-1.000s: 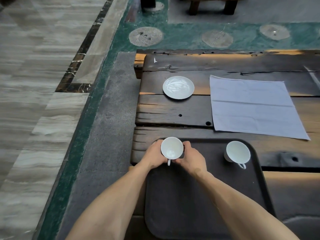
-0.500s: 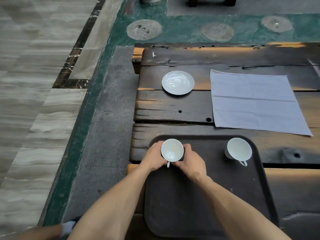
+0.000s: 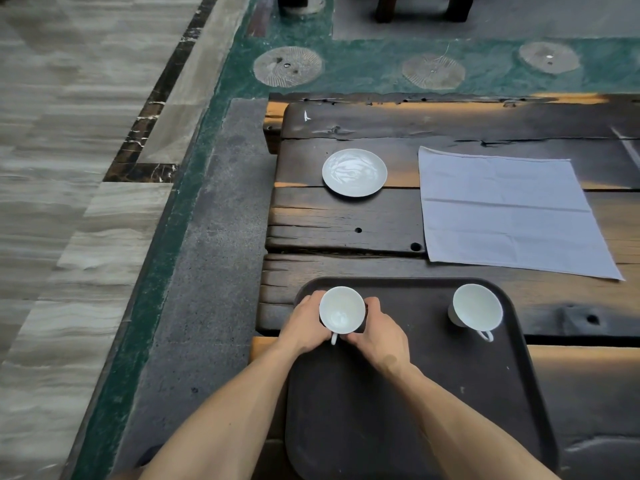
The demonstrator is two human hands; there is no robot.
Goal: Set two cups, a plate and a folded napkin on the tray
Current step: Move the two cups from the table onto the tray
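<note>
A dark tray [image 3: 433, 403] lies at the near edge of the wooden table. A white cup [image 3: 342, 309] stands in its far left corner, handle toward me. My left hand [image 3: 304, 323] and my right hand [image 3: 377, 336] wrap its two sides. A second white cup [image 3: 477, 308] stands in the tray's far right corner, untouched, handle toward me. Beyond the tray, a small white plate [image 3: 354, 172] rests on the table at the left. An unfolded pale grey napkin [image 3: 509, 209] lies flat to the plate's right.
The dark plank table [image 3: 346, 220] has cracks and holes, and its left edge drops to a grey stone strip [image 3: 214, 271]. Green floor with round inlays lies beyond the far edge, where furniture legs [image 3: 388, 8] stand.
Both hands stay around the left cup in the same corner of the tray. Only the camera view shifts slightly.
</note>
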